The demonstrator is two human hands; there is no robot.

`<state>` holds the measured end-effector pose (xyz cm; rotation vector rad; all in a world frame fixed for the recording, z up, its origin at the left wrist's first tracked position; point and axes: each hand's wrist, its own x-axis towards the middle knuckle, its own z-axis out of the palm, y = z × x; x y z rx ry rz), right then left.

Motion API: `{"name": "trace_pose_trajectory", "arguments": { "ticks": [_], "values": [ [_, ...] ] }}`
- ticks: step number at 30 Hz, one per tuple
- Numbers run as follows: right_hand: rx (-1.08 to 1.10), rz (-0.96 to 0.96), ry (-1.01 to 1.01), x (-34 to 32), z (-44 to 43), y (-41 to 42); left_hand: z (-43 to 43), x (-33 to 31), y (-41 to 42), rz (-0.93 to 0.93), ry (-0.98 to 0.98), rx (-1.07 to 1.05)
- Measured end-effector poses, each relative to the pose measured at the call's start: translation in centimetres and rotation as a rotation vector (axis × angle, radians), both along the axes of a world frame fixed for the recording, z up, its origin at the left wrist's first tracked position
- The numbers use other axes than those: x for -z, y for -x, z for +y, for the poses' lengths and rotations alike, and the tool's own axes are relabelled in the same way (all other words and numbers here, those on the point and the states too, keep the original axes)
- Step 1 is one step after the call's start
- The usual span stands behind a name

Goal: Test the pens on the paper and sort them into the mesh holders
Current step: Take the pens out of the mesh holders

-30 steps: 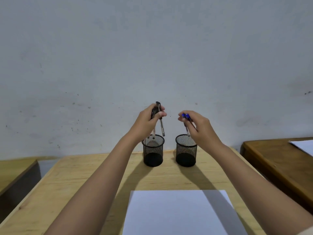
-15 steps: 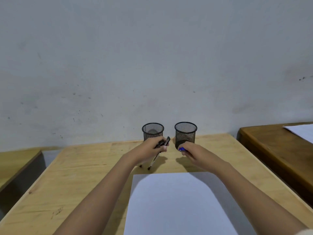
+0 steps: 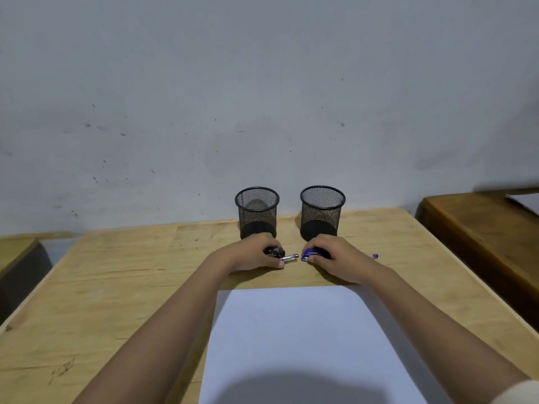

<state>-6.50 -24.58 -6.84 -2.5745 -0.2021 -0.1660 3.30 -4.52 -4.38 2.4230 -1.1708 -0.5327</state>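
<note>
Left hand (image 3: 256, 255): closed on black pens (image 3: 281, 254), low over tabletop (image 3: 116, 275).
Right hand (image 3: 335, 256): closed on blue pens (image 3: 313, 253).
Pen axes: crosswise, parallel to far edge.
Paper (image 3: 291, 339): directly nearward, untouched.
Holders (image 3: 257, 212): 2, empty, far edge.

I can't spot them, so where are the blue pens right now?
Under the right hand on the table, just before the right holder and beyond the paper.

My left hand (image 3: 253, 255) holds black pens (image 3: 275, 253), my right hand (image 3: 335, 258) blue pens (image 3: 313, 253); black mesh holders (image 3: 257, 212), white paper (image 3: 294, 330), pale wooden table (image 3: 116, 272).
</note>
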Motion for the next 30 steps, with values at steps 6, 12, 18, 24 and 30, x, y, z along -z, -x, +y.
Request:
{"name": "trace_pose_trajectory", "arguments": {
  "ticks": [6, 12, 18, 24, 30],
  "values": [
    [0.028, -0.045, -0.032, 0.5, -0.4, 0.4, 0.2, 0.8, -0.3, -0.001, 0.086, -0.011],
    [0.043, -0.014, 0.003, 0.8, -0.7, 1.1, 0.2, 1.1, -0.1, -0.036, 0.112, -0.016],
    [0.049, -0.058, 0.007, 0.2, 0.6, 1.3, 2.6, 0.6, 1.3, -0.021, 0.148, -0.064],
    [-0.016, -0.108, -0.038, -0.4, 4.5, 0.6, 10.3, 0.8, 2.6, -0.169, 0.220, -0.294],
    [-0.086, -0.096, 0.080, -0.8, 8.7, -1.0, 17.3, 3.9, 3.7, -0.249, 0.082, -0.502]
  ]
}}
